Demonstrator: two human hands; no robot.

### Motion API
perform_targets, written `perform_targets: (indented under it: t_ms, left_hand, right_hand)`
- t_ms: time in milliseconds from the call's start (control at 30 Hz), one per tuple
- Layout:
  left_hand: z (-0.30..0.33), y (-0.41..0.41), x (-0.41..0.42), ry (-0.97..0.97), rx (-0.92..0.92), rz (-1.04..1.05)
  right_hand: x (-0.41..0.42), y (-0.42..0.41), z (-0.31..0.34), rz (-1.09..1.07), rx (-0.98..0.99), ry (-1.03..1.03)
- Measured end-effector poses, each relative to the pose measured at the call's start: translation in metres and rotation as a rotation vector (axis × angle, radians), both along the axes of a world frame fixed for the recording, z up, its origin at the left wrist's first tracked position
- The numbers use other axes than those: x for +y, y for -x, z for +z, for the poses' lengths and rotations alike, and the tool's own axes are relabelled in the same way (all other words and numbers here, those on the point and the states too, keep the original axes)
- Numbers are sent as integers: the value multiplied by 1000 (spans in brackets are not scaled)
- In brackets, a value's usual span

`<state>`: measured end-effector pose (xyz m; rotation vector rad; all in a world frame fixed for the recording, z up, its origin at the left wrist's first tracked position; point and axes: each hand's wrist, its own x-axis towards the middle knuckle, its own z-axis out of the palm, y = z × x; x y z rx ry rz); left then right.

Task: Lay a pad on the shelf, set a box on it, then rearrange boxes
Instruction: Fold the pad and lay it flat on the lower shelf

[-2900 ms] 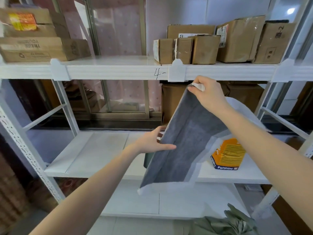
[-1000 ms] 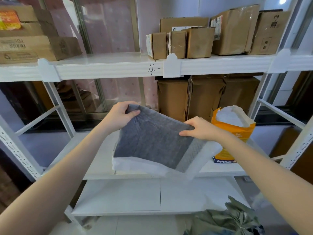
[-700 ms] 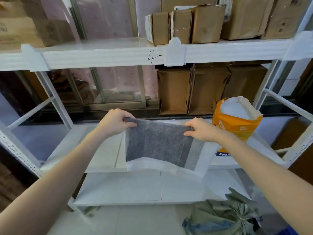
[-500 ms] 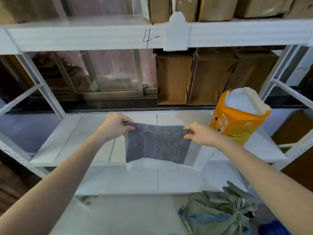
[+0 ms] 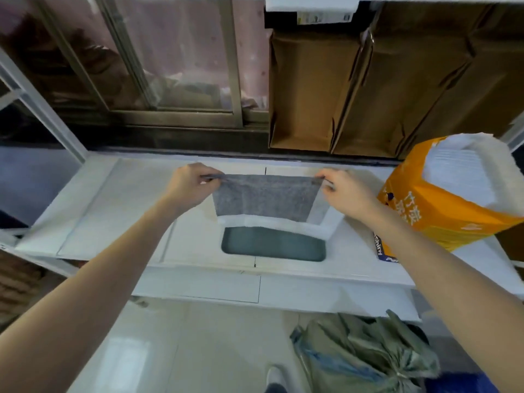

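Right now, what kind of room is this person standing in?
Probably a storeroom or stock room. There is a bare white metal shelf for keeping goods, plain cardboard boxes lined up at its back, and an opened orange bag of white pads. Both hands hold one grey pad over the shelf.

Both hands hold a grey pad (image 5: 265, 197) with a white border above the white shelf (image 5: 119, 211). The left hand (image 5: 190, 185) pinches its far left corner and the right hand (image 5: 344, 191) pinches its far right corner, so the pad hangs stretched between them. Below its near edge a dark green flat thing (image 5: 273, 244) lies on the shelf. To the right stands an open orange bag (image 5: 450, 199). Brown cardboard boxes (image 5: 368, 92) stand at the far right. An olive sack (image 5: 365, 355) lies on the floor.
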<state>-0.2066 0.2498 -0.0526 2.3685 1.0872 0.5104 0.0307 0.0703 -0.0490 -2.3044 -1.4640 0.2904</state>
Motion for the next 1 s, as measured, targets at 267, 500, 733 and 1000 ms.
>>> perform_targets:
  t_ms: [267, 500, 733, 1000]
  left_hand:
    - [-11, -21, 17, -197, -200, -36]
    - [-155, 5, -10, 14, 76, -121]
    - [-215, 19, -30, 122, 471, -148]
    - [-218, 12, -34, 68, 557, -64]
  right_hand:
    - [15, -28, -4, -22, 19, -263]
    - [-15, 1, -139, 93, 18, 93]
    - [-24, 23, -200, 228, 46, 378]
    - [-20, 19, -212, 264, -25, 368]
